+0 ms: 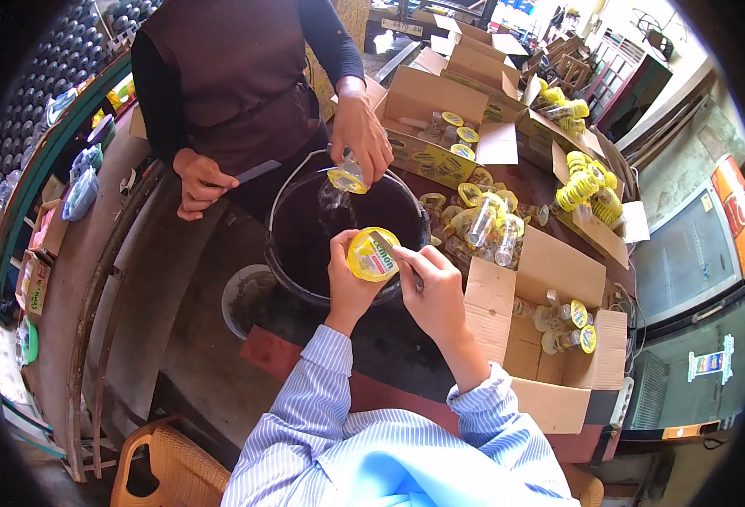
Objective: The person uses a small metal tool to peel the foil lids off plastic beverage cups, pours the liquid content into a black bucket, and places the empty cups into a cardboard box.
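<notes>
A round plastic cup with a yellow-and-white printed lid (365,264) sits in the left hand's (343,283) grasp; the right hand (436,286) grips a small metal knife (381,242), its blade against the lid. Beneath both hands opens a black round bucket (294,224). Beyond them, a co-worker's hand (364,135) tips another yellow-lidded clear cup (349,180). Right of them stands an open brown cardboard box (550,407) containing clear cups (560,338).

A yellow-lidded cup (373,264) is gripped in the left hand (347,284) at the near side of a black bucket (298,226), while a blade (382,243) is held against its lid by the right hand (434,289). Opposite, a second cup (349,178) is tipped over the bucket by a co-worker (233,76), by whom a knife (259,171) is also held. More cups (484,221) are heaped beside cardboard boxes (550,406).
</notes>
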